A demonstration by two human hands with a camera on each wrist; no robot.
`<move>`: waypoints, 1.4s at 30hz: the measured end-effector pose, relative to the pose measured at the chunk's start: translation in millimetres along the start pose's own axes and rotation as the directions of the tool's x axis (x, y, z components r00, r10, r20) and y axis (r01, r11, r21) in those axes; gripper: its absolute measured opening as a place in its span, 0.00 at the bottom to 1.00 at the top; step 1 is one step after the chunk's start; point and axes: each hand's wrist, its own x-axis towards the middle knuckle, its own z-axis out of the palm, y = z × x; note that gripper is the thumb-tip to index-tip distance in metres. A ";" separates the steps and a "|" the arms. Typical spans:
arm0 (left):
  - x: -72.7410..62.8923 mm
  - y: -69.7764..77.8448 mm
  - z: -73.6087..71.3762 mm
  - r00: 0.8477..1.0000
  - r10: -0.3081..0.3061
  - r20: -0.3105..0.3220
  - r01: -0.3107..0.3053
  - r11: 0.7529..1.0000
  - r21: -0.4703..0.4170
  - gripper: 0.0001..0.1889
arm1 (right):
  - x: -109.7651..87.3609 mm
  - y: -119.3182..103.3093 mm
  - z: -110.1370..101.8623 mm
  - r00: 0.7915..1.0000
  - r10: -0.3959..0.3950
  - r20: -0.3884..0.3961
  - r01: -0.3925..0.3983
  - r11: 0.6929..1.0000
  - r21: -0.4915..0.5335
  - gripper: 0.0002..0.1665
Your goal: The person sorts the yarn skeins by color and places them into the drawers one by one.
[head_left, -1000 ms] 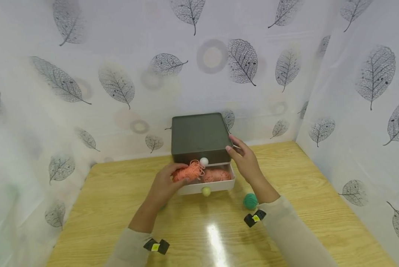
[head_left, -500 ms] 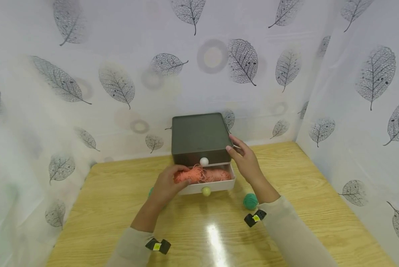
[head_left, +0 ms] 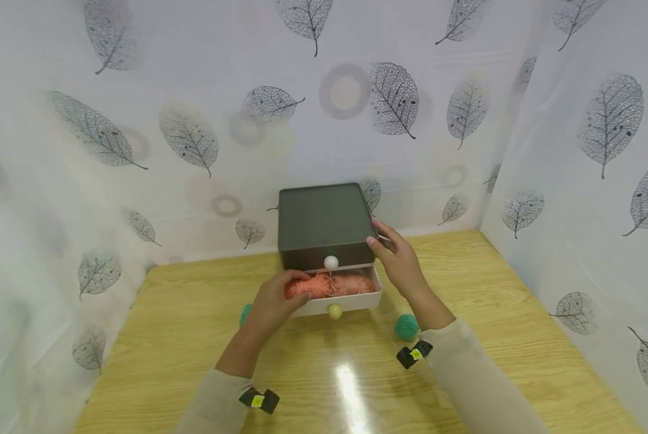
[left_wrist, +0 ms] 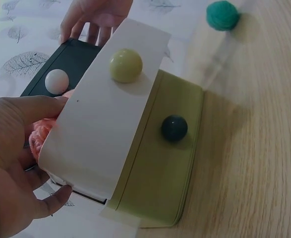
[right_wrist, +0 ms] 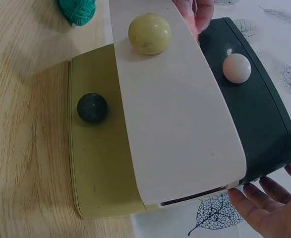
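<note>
A small chest with a dark green top stands at the back of the table, its white middle drawer pulled out. In that drawer lie two coral yarn skeins side by side. My left hand holds the left skein between thumb and forefinger, low inside the drawer; the right skein lies untouched. Other fingers of that hand reach along the drawer's outer left side. My right hand rests against the chest's right side near the front corner, fingers fairly straight.
One green yarn ball sits by my right wrist; another green ball is partly hidden behind my left hand. Below the white drawer, the olive bottom drawer is closed, with a dark round knob. A leaf-patterned curtain hangs behind.
My left hand has lowered the coral skein into the drawer and shifted slightly right, so the green ball behind it shows more. The right hand has stayed in place.
</note>
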 end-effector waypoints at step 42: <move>-11.4 -4.9 -12.8 0.994 0.106 -0.013 -0.106 0.994 0.039 0.07 | -1.8 -1.5 -0.1 1.000 -0.008 0.008 0.008 1.000 0.024 0.34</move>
